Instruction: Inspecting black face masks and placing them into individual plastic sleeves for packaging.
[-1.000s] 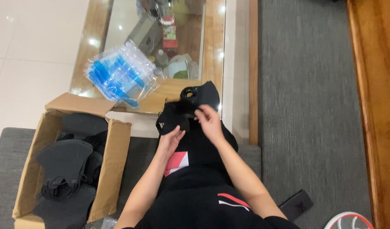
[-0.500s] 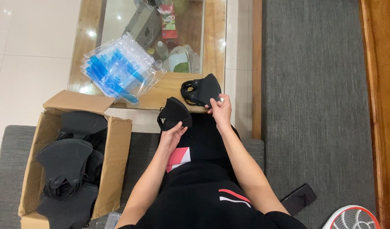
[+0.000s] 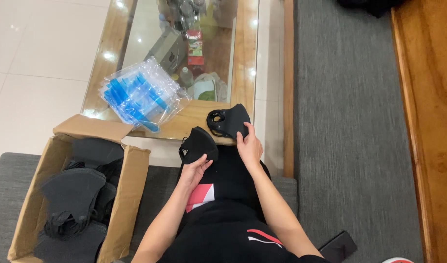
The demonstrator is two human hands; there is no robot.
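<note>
A dark phone (image 3: 336,247) lies on grey carpet (image 3: 340,122). Beside the lap, an open cardboard box (image 3: 126,195) holds soft black masks. The left hand (image 3: 194,171) pinches one black mask (image 3: 198,144); the right hand (image 3: 249,146) grips another mask (image 3: 229,122) on the glass-topped wooden table (image 3: 245,53), near crinkly clear bags (image 3: 143,95)

glass-topped table with wooden frame (image 3: 245,53). on its near edge: stack of clear plastic bags with blue strips (image 3: 141,96), overhanging the left corner; black face mask (image 3: 229,122) at the right, touched by right hand (image 3: 249,146). under the glass: bottles and a carton, indistinct.
</note>
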